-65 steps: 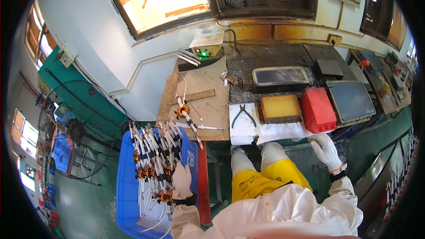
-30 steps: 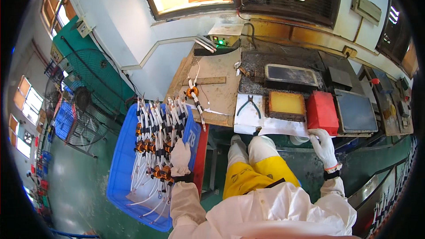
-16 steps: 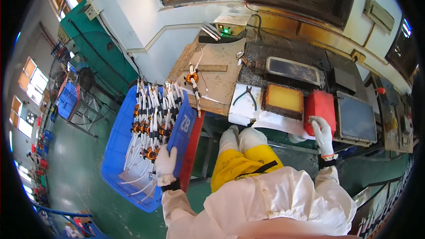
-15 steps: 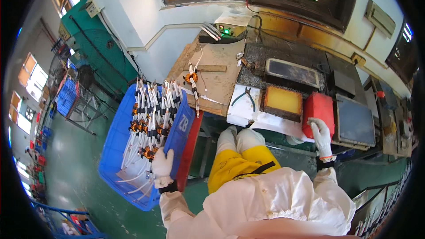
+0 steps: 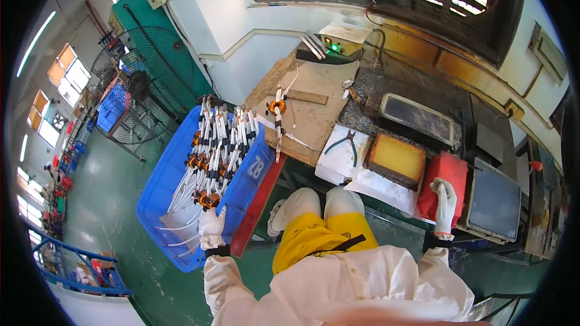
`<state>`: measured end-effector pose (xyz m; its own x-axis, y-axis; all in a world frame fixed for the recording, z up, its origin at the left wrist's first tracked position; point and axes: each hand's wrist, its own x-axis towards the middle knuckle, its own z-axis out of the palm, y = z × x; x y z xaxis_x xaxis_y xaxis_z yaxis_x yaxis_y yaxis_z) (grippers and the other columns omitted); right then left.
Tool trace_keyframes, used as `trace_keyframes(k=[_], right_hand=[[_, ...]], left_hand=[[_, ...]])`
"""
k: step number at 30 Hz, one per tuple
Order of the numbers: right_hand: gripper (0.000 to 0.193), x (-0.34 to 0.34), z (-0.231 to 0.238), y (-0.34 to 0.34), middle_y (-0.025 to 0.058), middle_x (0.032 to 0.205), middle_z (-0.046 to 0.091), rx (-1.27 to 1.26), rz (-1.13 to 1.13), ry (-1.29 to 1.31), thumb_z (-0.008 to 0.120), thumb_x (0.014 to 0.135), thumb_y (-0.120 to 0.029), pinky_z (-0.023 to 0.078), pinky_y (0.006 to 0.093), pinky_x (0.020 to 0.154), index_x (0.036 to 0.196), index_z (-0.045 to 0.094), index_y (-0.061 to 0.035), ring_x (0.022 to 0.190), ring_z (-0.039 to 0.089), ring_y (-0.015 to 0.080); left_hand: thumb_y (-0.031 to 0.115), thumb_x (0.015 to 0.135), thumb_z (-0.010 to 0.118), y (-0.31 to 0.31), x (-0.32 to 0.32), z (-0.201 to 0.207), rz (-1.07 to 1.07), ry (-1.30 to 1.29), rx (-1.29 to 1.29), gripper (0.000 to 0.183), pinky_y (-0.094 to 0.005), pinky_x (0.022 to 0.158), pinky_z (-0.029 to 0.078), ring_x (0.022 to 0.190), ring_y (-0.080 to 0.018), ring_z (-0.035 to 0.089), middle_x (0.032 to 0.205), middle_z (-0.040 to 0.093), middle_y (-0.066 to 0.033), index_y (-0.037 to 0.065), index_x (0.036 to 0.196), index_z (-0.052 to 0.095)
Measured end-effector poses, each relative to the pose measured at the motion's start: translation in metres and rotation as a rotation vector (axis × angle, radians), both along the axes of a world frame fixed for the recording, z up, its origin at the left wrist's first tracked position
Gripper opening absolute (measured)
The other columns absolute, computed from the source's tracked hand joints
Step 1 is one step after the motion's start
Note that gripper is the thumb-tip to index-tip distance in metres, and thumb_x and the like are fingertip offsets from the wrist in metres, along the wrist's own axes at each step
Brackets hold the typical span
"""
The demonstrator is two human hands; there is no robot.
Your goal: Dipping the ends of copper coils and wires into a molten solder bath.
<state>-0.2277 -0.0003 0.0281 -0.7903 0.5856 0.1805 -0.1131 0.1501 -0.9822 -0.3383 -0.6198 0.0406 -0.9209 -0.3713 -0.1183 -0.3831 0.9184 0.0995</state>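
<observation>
My left hand (image 5: pixel 211 226), in a white glove, is inside a blue plastic bin (image 5: pixel 158 214) at the left. Its fingers close on the edge of a copper-wound ring coil (image 5: pixel 207 198) with white sleeved leads; the fingertips are partly hidden. Several similar coils with white and black leads are piled in the bin. My right hand (image 5: pixel 445 202), also gloved, hovers at the front of a red box (image 5: pixel 448 172). Its fingers are curled, and nothing shows in them. One separate coil (image 5: pixel 277 107) lies on the brown board (image 5: pixel 317 99) ahead.
Pliers (image 5: pixel 345 147) lie on white paper beside a square tray of yellow material (image 5: pixel 396 158). Behind is a dark-framed rectangular pan (image 5: pixel 417 119); a grey-topped block (image 5: pixel 494 199) stands right. A device with a green light (image 5: pixel 338 42) sits at the back. A caged fan (image 5: pixel 142 87) stands left.
My left hand has come in against the coil, its fingers drawing closed at the coil's edge. My right hand stays curled by the red box. The whole view has shifted and tilted slightly.
</observation>
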Motion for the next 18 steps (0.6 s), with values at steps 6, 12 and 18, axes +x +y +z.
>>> trace_keyframes(k=[6,12,18], right_hand=[[0.026,-0.004,0.005,-0.001,0.0103,0.097,0.064,0.009,-0.035,0.002,0.047,0.095,-0.014,0.047,0.0288,0.085,0.11,0.058,0.0039,0.089,0.061,0.0164],[0.025,-0.004,-0.007,0.002,0.01,0.1,0.063,-0.034,-0.046,0.046,0.046,0.096,-0.013,0.046,0.0298,0.087,0.111,0.058,0.0031,0.093,0.06,0.0168],[0.024,-0.002,-0.003,-0.002,0.0102,0.098,0.064,0.017,-0.076,0.006,0.047,0.094,-0.011,0.047,0.0289,0.086,0.11,0.058,0.0031,0.091,0.06,0.0164]], left_hand=[[0.044,0.084,0.057,0.012,-0.002,0.001,0.03,0.089,-0.127,0.04,-0.0483,0.071,0.049,0.081,-0.0374,0.063,0.085,0.065,-0.0197,0.005,0.088,0.064],[0.042,0.084,0.057,0.026,0.006,0.0,0.002,0.11,-0.135,0.04,-0.0487,0.07,0.049,0.079,-0.038,0.063,0.084,0.064,-0.0206,0.003,0.089,0.062],[0.047,0.086,0.053,0.031,0.012,0.007,0.005,0.062,0.02,0.043,-0.0488,0.071,0.048,0.083,-0.0381,0.063,0.088,0.065,-0.0204,0.007,0.097,0.063]])
